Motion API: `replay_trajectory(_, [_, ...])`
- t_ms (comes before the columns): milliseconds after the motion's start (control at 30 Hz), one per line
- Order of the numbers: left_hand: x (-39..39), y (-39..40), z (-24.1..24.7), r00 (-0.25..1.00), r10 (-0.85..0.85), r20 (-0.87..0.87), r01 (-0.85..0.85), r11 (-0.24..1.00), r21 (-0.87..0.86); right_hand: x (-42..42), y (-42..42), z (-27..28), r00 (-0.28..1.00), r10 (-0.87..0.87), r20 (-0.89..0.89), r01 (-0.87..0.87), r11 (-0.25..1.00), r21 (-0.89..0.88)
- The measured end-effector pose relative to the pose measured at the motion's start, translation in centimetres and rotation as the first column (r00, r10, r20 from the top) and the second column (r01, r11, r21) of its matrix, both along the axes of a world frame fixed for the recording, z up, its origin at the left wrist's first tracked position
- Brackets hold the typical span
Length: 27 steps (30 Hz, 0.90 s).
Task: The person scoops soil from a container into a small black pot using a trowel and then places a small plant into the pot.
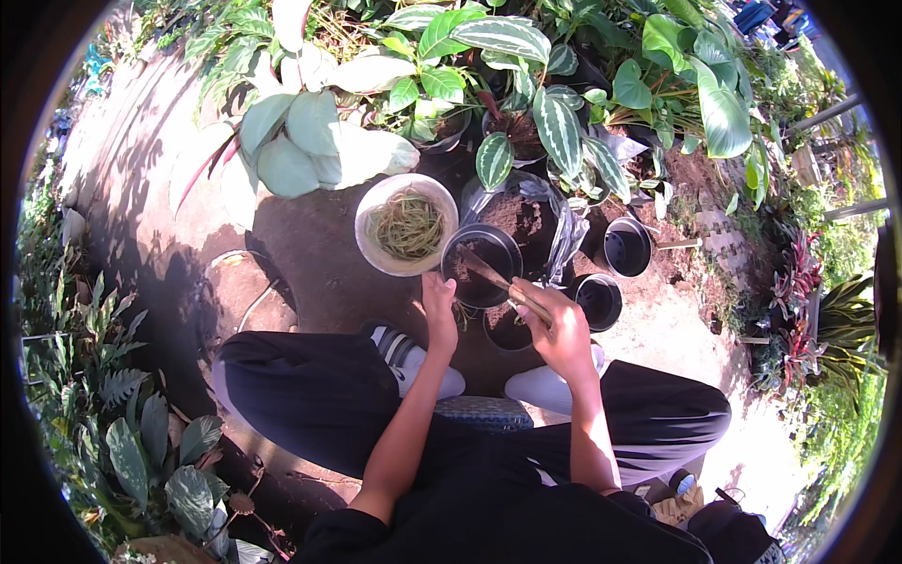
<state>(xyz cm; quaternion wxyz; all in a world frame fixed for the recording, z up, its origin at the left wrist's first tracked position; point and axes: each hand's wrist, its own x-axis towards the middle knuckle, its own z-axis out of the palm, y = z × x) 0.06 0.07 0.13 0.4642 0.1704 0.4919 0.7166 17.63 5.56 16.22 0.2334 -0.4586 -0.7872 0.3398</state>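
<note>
My left hand grips the lower left side of a black plastic pot, its fingers partly hidden behind the rim. Some brown soil shows inside that pot. In my right hand is the wooden handle of a hand trowel, and its soil-dusted blade reaches down into the pot. Just behind lies an open black plastic bag of dark soil. A pale round bucket holding dry grass clippings is at the pot's left. Below the held pot, another black pot with soil is partly covered.
Two black pots, one upper and one lower, stand at the right. Potted plants with striped leaves and broad pale leaves overhang the far side. My feet in white socks are close below the pots.
</note>
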Motion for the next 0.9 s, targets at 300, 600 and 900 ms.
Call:
replay_trajectory(300, [0.5, 0.6, 1.0, 0.987, 0.16, 0.017, -0.16, 0.987, -0.027, 0.9, 0.4, -0.5, 0.971, -0.14, -0.192, 0.127, 0.989, -0.081])
replay_trajectory(600, [-0.8, 0.1, -0.3, 0.942, 0.333, 0.04, -0.328, 0.939, -0.102, 2.4, 3.8, -8.1, 0.866, -0.486, 0.116, 0.498, 0.822, -0.275])
replay_trajectory(900, [-0.9, 0.2, 0.6, 0.917, 0.384, 0.105, -0.383, 0.923, -0.028, 0.4, 5.4, -22.4, 0.774, -0.617, 0.139, 0.627, 0.721, -0.295])
